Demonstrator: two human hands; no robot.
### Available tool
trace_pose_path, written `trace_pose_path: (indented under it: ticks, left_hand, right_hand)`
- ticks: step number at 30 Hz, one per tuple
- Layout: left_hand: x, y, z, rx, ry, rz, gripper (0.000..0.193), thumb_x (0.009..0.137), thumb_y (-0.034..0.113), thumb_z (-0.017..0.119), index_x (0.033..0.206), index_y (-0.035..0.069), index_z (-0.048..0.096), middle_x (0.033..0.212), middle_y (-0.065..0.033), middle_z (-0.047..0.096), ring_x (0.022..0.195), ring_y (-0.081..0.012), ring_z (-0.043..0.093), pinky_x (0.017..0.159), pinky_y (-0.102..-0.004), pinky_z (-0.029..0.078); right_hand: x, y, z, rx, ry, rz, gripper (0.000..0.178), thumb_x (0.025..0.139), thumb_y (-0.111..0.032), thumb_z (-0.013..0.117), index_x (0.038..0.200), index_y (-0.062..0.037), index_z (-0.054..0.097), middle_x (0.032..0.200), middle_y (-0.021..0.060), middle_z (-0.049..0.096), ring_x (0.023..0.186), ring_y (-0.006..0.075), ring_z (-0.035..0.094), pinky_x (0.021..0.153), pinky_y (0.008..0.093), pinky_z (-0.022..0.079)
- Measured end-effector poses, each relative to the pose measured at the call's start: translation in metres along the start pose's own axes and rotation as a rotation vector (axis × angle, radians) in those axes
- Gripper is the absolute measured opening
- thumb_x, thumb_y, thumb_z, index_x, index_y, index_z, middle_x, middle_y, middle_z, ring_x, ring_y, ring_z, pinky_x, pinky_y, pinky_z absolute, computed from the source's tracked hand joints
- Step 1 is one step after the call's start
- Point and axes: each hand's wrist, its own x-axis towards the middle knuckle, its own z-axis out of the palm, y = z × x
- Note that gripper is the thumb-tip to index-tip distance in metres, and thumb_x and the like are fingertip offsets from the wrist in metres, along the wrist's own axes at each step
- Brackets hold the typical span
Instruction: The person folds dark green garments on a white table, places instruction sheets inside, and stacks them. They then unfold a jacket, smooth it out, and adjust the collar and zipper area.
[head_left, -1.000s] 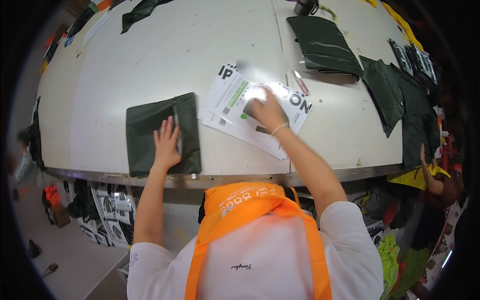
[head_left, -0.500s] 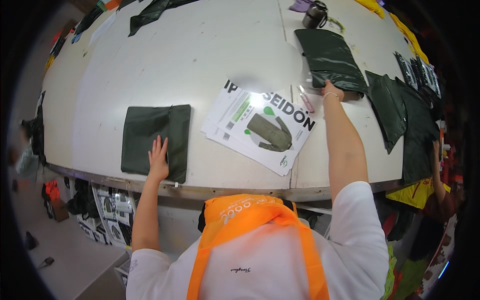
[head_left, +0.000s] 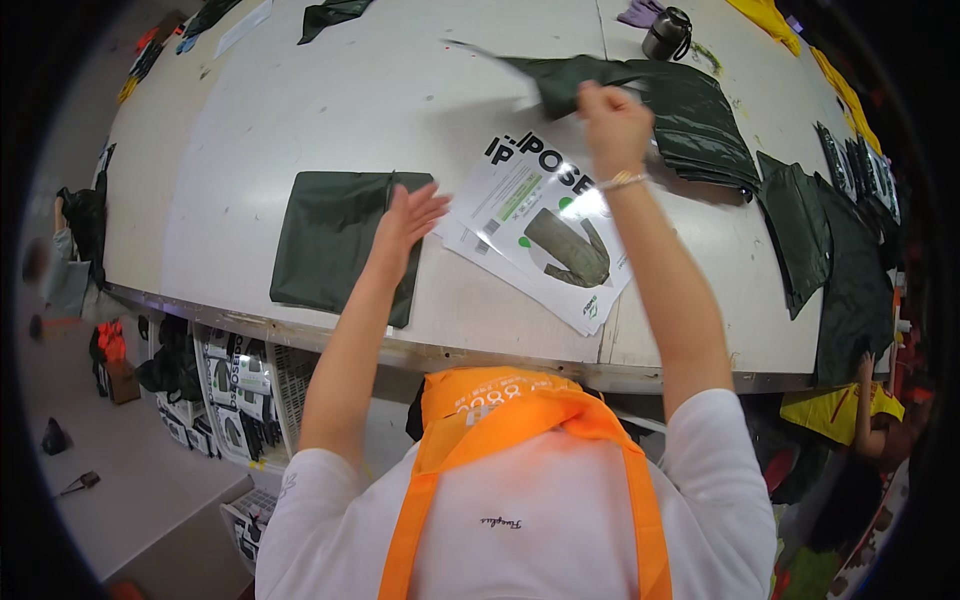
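Hands, two; clock hours read from the printed sheets, with 12 at the table's far side. Left hand (head_left: 405, 215), one, at 9 o'clock: open, fingers spread, holding nothing, above the right-hand edge of the folded garment; whether it touches cannot be told. Right hand (head_left: 613, 115), one, at 1 o'clock: closed on the dark green piece, with one pale bracelet (head_left: 623, 180) at the wrist.

Dark green piece (head_left: 558, 82), one, at 12 o'clock: gripped, blurred, its tip pointing to 10.
Folded garment (head_left: 330, 240), dark green, one, at 9 o'clock: flat on the table.
Printed sheets (head_left: 550, 220), white, at least two, fanned and overlapping, the top one picturing one green coat; exact number hidden.
Dark green stack (head_left: 700, 115), one, at 2 o'clock: several layers, not countable.
Dark green garments (head_left: 798, 235), two, at 3 o'clock: overlapping at the table's edge.
Bottle (head_left: 667, 35), dark metallic, one, at 1 o'clock.
Purple cloth (head_left: 640, 12), one, beside the bottle.
Yellow cloths (head_left: 845, 95), two areas, between 1 and 2 o'clock.
Table (head_left: 220, 210), white, one, beneath all these.
Orange bag (head_left: 500, 395), one, at 7 o'clock: against the person's front.
Co-worker's hand (head_left: 865, 370), one, at 4 o'clock.
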Motion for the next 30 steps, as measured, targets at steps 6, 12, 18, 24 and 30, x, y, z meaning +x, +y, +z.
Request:
trace_pose_path:
  ticks: [6,12,18,24,30]
  left_hand:
    - [-0.014,0.055,0.008,-0.31,0.319,0.23,0.044,0.088,0.022,0.059,0.123,-0.002,0.047,0.118,-0.0156,0.055,0.108,-0.0264,0.056,0.089,-0.0396,0.048]
    - [-0.062,-0.013,-0.1,-0.462,0.789,0.122,0.042,0.083,-0.007,0.049,0.125,-0.002,0.044,0.121,-0.0168,0.053,0.106,-0.031,0.056,0.09,-0.0445,0.049]
    - [-0.093,-0.071,-0.149,-0.237,0.846,-0.012,0.052,0.084,-0.002,0.053,0.133,-0.001,0.035,0.129,-0.0151,0.046,0.115,-0.0303,0.049,0.096,-0.0417,0.043]
    - [-0.082,-0.056,-0.109,0.97,1.497,0.264,0.074,0.078,0.013,0.065,0.139,-0.002,0.025,0.136,-0.0207,0.038,0.126,-0.0381,0.035,0.106,-0.0439,0.027]
    - [-0.06,-0.079,-0.107,1.282,0.756,0.497,0.083,0.077,0.029,0.067,0.141,0.0,0.023,0.143,-0.0221,0.029,0.132,-0.0389,0.026,0.108,-0.0493,0.021]
  right_hand:
    - [-0.149,0.022,0.044,-0.02,-0.478,-0.021,0.025,0.078,-0.015,0.065,0.061,0.0021,0.057,0.052,0.0143,0.047,0.047,0.0244,0.048,0.048,0.0353,0.037]
    - [-0.086,0.122,-0.038,-0.914,-0.439,-0.169,0.048,0.073,-0.017,0.071,0.115,-0.0007,0.055,0.121,0.0231,0.05,0.112,0.0357,0.048,0.093,0.0375,0.042]
    - [-0.028,0.131,-0.096,-1.362,-0.728,0.35,0.071,0.055,-0.035,0.084,0.11,-0.0013,0.054,0.114,0.018,0.058,0.108,0.0319,0.056,0.09,0.0392,0.047]
    - [-0.013,0.131,-0.105,-1.186,-0.889,0.515,0.051,0.054,-0.029,0.085,0.093,0.0001,0.068,0.097,0.0176,0.067,0.089,0.0266,0.066,0.079,0.0327,0.051]
    - [0.024,0.085,-0.107,-0.902,-0.953,0.445,0.041,0.057,-0.019,0.081,0.091,-0.0013,0.068,0.087,0.0137,0.068,0.074,0.0215,0.065,0.072,0.0312,0.051]
